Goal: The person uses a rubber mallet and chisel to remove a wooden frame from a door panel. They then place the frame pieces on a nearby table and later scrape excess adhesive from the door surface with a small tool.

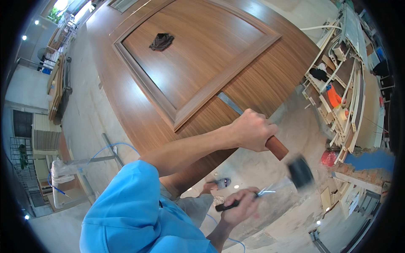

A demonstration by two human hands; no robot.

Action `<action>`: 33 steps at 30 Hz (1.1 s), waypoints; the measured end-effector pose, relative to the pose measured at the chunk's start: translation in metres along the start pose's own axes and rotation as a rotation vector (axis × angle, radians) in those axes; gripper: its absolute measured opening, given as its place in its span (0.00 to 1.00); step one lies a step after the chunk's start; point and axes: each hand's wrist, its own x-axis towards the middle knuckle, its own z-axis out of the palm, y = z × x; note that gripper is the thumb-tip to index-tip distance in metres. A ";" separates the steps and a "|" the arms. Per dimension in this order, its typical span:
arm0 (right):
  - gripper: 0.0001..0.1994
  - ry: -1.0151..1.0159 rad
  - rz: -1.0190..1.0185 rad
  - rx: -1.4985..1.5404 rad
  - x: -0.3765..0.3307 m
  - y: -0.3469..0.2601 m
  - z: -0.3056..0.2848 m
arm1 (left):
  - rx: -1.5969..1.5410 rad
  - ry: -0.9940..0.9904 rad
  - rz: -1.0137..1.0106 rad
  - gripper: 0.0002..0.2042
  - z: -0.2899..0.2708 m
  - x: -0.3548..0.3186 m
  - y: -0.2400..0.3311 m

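Note:
A brown wood-grain door panel point(270, 67) with a raised moulding frame point(230, 80) lies in front of me. My left hand point(254, 130) is wrapped round the wooden handle of a chisel point(230, 103). Its flat metal blade lies low along the panel, and the tip is at the moulding's outer edge. Lower down, my right hand point(241, 206) grips the black handle of a mallet point(300, 173). Blurred by motion, the black mallet head hangs close to the butt of the chisel handle; whether they touch I cannot tell.
A crumpled dark cloth point(161, 41) rests on the panel inside the frame. At the right stands a rack point(337, 97) heaped with offcuts and strips. A blue hose point(118, 144) runs past a wrapped metal frame point(63, 168) on the left. Boards point(61, 88) lean farther back.

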 end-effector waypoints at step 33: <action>0.20 0.082 -0.025 -0.253 0.017 -0.005 -0.026 | 0.055 -0.077 -0.067 0.12 0.022 -0.016 0.000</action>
